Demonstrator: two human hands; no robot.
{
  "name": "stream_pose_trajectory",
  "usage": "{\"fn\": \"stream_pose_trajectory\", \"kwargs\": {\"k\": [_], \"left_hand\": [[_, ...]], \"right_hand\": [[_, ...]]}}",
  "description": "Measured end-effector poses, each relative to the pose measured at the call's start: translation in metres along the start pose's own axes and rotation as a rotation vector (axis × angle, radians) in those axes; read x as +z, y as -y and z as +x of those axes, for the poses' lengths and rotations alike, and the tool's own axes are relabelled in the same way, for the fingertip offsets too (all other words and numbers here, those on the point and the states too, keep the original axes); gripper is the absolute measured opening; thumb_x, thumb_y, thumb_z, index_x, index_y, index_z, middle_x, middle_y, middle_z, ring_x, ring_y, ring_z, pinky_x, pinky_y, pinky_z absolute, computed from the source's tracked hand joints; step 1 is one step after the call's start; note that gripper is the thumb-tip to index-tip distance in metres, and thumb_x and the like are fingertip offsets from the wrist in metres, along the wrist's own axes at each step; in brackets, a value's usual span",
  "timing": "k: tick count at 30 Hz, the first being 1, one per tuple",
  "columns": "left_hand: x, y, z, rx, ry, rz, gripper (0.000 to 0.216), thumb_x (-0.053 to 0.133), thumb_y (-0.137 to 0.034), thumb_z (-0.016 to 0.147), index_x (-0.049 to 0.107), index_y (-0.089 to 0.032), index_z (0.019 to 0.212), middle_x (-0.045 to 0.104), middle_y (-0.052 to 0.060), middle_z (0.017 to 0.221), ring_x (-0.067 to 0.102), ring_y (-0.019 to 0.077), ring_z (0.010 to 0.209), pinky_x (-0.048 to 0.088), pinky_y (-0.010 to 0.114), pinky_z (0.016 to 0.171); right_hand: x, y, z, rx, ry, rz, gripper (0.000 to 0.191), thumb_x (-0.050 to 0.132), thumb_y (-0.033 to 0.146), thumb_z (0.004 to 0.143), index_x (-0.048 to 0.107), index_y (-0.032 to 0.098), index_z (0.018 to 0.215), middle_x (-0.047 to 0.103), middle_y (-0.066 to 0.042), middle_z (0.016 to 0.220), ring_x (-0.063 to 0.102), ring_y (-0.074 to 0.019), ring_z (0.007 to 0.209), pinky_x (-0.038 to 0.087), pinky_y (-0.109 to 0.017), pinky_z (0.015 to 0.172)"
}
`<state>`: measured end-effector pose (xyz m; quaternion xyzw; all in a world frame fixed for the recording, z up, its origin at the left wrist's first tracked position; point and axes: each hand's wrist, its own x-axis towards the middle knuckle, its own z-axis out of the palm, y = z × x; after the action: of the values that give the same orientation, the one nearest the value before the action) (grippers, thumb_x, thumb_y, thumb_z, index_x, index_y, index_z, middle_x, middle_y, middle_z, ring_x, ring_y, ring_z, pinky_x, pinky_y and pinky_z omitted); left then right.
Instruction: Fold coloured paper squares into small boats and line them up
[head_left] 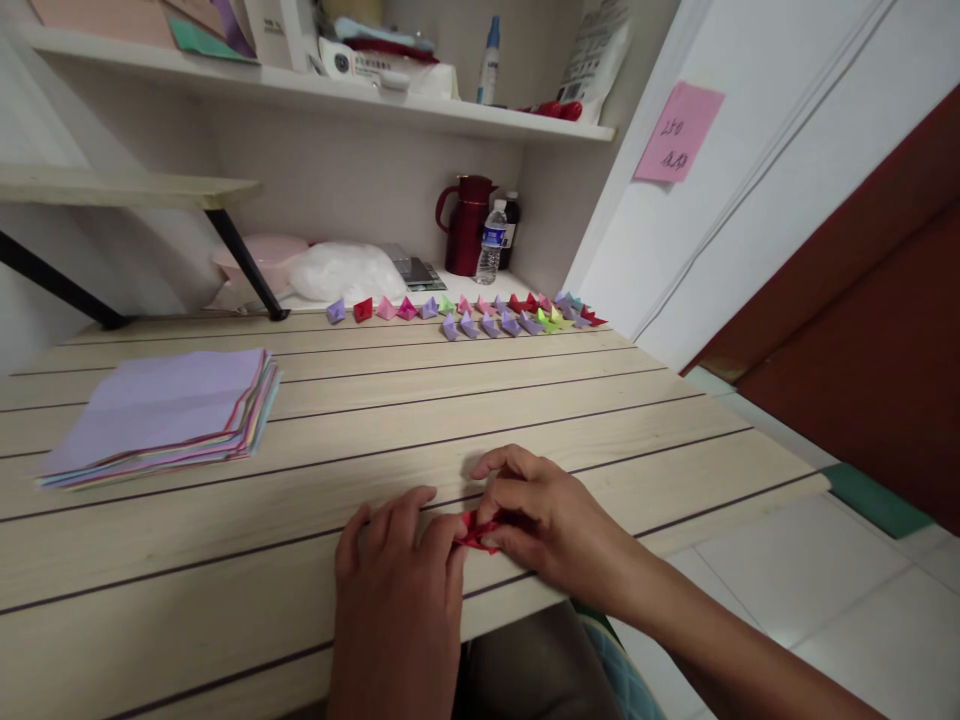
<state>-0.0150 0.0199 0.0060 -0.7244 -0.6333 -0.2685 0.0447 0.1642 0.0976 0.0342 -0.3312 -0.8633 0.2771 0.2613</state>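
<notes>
A small folded red paper (477, 532) lies at the front part of the striped table (360, 420), partly hidden by my fingers. My right hand (536, 510) pinches its right side between thumb and fingers. On the left side of the paper, my left hand (405, 565) presses with its thumb and forefinger, the other fingers bent over the tabletop. A stack of coloured paper squares (161, 405), lilac on top, rests to the left. Along the back edge stand several small folded paper boats (469, 325) in lilac, red, pink, green and yellow, in rough rows.
Behind the table are a dark red jug (469, 225), a water bottle (491, 245) and a white plastic bag (345, 270). A small raised shelf (127, 188) on black legs stands at back left. A pink note (679, 132) sticks to the right wall.
</notes>
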Motion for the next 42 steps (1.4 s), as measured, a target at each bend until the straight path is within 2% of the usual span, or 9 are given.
{"fn": "stream_pose_trajectory", "kwargs": {"k": [7, 12, 16, 19, 24, 28, 32, 35, 42], "left_hand": [[0.003, -0.002, 0.003, 0.012, 0.011, -0.026, 0.013, 0.059, -0.020, 0.087, 0.062, -0.027, 0.097, 0.070, 0.000, 0.108, 0.062, 0.0253, 0.103, 0.042, 0.054, 0.094], [0.002, -0.006, 0.006, -0.014, 0.028, -0.025, 0.011, 0.061, -0.019, 0.085, 0.060, -0.026, 0.092, 0.068, 0.000, 0.095, 0.061, 0.0257, 0.094, 0.043, 0.050, 0.087], [0.004, -0.010, 0.004, 0.007, -0.012, 0.015, 0.014, 0.060, -0.017, 0.085, 0.059, -0.026, 0.096, 0.067, -0.001, 0.091, 0.061, 0.0247, 0.092, 0.039, 0.050, 0.093], [0.004, -0.010, 0.002, 0.005, -0.027, 0.031, 0.014, 0.060, -0.018, 0.086, 0.059, -0.026, 0.097, 0.067, -0.001, 0.091, 0.061, 0.0244, 0.091, 0.037, 0.050, 0.095], [-0.001, -0.009, -0.001, 0.009, 0.022, 0.007, 0.010, 0.062, -0.022, 0.084, 0.060, -0.026, 0.093, 0.066, -0.001, 0.085, 0.063, 0.0237, 0.086, 0.041, 0.046, 0.085], [-0.005, -0.014, -0.001, -0.005, 0.024, 0.021, 0.010, 0.062, -0.019, 0.084, 0.062, -0.025, 0.091, 0.066, 0.000, 0.085, 0.064, 0.0230, 0.086, 0.040, 0.046, 0.087], [-0.006, -0.014, 0.005, -0.055, 0.064, 0.055, 0.006, 0.060, -0.020, 0.086, 0.063, -0.025, 0.085, 0.066, 0.000, 0.080, 0.063, 0.0245, 0.084, 0.038, 0.051, 0.091], [-0.004, -0.013, 0.007, -0.031, 0.080, 0.074, 0.006, 0.059, -0.023, 0.087, 0.064, -0.025, 0.086, 0.067, 0.000, 0.079, 0.064, 0.0237, 0.081, 0.040, 0.051, 0.090], [0.001, -0.016, -0.002, 0.113, -0.070, 0.204, 0.012, 0.053, -0.016, 0.090, 0.063, -0.023, 0.091, 0.066, -0.001, 0.079, 0.064, 0.0221, 0.080, 0.032, 0.051, 0.102]], "right_hand": [[-0.004, 0.004, 0.009, -0.037, 0.024, -0.199, 0.009, 0.073, 0.014, 0.080, 0.072, 0.023, 0.080, 0.071, -0.001, 0.097, 0.062, -0.0201, 0.094, 0.042, -0.037, 0.088], [-0.002, 0.009, 0.009, 0.058, 0.007, -0.190, 0.009, 0.073, 0.014, 0.077, 0.068, 0.021, 0.073, 0.071, 0.000, 0.094, 0.060, -0.0206, 0.093, 0.043, -0.036, 0.086], [0.001, 0.010, 0.008, 0.111, -0.018, -0.206, 0.011, 0.070, 0.012, 0.076, 0.063, 0.019, 0.072, 0.070, -0.001, 0.098, 0.058, -0.0221, 0.096, 0.042, -0.037, 0.086], [0.001, 0.008, 0.010, 0.081, 0.006, -0.187, 0.011, 0.069, 0.012, 0.077, 0.062, 0.019, 0.073, 0.069, -0.001, 0.099, 0.058, -0.0214, 0.097, 0.042, -0.036, 0.086], [-0.001, 0.006, 0.011, 0.052, 0.006, -0.152, 0.011, 0.069, 0.011, 0.077, 0.064, 0.020, 0.074, 0.069, 0.000, 0.100, 0.058, -0.0199, 0.098, 0.041, -0.035, 0.087], [-0.002, 0.006, 0.008, -0.041, 0.017, -0.247, 0.010, 0.067, 0.010, 0.079, 0.067, 0.020, 0.081, 0.068, -0.004, 0.105, 0.056, -0.0225, 0.101, 0.041, -0.038, 0.089], [0.000, 0.002, 0.005, -0.120, 0.007, -0.209, 0.011, 0.064, 0.013, 0.084, 0.066, 0.022, 0.079, 0.070, -0.002, 0.104, 0.058, -0.0214, 0.098, 0.040, -0.038, 0.090], [0.003, 0.003, 0.002, -0.065, -0.044, -0.169, 0.011, 0.064, 0.011, 0.082, 0.063, 0.021, 0.078, 0.071, -0.002, 0.101, 0.059, -0.0211, 0.095, 0.040, -0.037, 0.088], [0.006, 0.012, 0.004, 0.069, -0.038, -0.249, 0.012, 0.063, 0.008, 0.079, 0.061, 0.019, 0.080, 0.070, -0.005, 0.098, 0.058, -0.0224, 0.095, 0.040, -0.037, 0.084]]}}
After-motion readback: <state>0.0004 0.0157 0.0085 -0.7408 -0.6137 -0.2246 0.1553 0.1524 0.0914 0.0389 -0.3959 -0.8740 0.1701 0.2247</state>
